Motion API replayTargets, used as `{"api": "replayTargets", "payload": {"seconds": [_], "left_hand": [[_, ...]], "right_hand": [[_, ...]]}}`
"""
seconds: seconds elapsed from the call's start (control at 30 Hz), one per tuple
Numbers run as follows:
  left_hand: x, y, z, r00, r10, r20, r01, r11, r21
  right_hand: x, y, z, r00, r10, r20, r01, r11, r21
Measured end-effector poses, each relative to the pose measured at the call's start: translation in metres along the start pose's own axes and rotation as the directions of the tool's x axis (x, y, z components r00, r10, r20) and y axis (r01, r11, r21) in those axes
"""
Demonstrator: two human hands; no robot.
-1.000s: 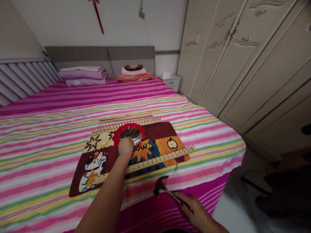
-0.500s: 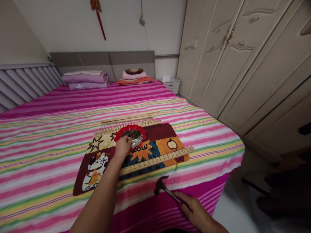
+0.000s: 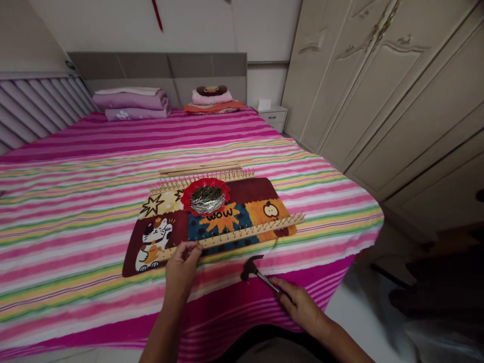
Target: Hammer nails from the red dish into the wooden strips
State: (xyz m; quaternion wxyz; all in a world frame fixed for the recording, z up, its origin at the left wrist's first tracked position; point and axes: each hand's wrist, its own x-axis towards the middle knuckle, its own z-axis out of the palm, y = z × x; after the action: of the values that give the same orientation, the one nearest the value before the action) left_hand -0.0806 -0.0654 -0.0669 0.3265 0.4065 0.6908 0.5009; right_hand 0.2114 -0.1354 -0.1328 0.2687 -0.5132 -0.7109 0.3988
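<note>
My right hand [image 3: 300, 304] is wrapped around the handle of a claw hammer [image 3: 260, 275], its head over the bed's near edge. My left hand [image 3: 184, 262] is pinched at the near wooden strip [image 3: 242, 234], by its left part; what the fingertips hold is too small to make out. Nails stand in a row along that strip to the right of the hand. Behind it a red scalloped dish [image 3: 185, 197] holds many nails [image 3: 207, 199], some dark and some silvery. A patterned mat [image 3: 253, 194] with a cat and "WOW" lies under the dish and strip.
A second wooden strip [image 3: 196, 180], bristling with nails, lies along the mat's far edge. Bare wooden strips [image 3: 204, 168] lie behind it on the striped bedspread [image 3: 75, 201]. Folded bedding [image 3: 132, 103] is near the headboard; a wardrobe [image 3: 351, 91] stands at the right.
My left hand has come out of the red dish and moved toward me to the near wooden strip. My right hand still holds the hammer in about the same place. The view has tilted down slightly.
</note>
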Motion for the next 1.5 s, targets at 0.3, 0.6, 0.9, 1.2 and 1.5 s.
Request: {"api": "replayTargets", "payload": {"seconds": [0.3, 0.6, 0.9, 1.2, 1.5], "left_hand": [[-0.004, -0.010, 0.026, 0.993, 0.086, -0.081, -0.078, 0.992, 0.101], [-0.001, -0.019, 0.035, 0.989, 0.082, -0.126, -0.069, 0.992, 0.105], [0.000, -0.021, 0.038, 0.985, 0.139, -0.100, -0.125, 0.982, 0.138], [-0.003, -0.018, 0.038, 0.966, 0.252, -0.057, -0.228, 0.935, 0.271], [-0.004, -0.028, 0.041, 0.926, 0.376, -0.022, -0.349, 0.880, 0.323]], "right_hand": [[-0.001, 0.007, 0.002, 1.000, -0.018, -0.003, 0.018, 1.000, -0.024], [-0.002, 0.008, 0.002, 1.000, -0.024, -0.009, 0.024, 0.999, -0.034], [-0.001, 0.003, 0.001, 1.000, -0.019, -0.012, 0.019, 1.000, -0.024], [-0.003, 0.008, 0.001, 1.000, -0.031, -0.005, 0.031, 0.999, -0.013], [0.007, -0.052, -0.014, 0.992, -0.077, -0.096, 0.080, 0.997, 0.024]]}}
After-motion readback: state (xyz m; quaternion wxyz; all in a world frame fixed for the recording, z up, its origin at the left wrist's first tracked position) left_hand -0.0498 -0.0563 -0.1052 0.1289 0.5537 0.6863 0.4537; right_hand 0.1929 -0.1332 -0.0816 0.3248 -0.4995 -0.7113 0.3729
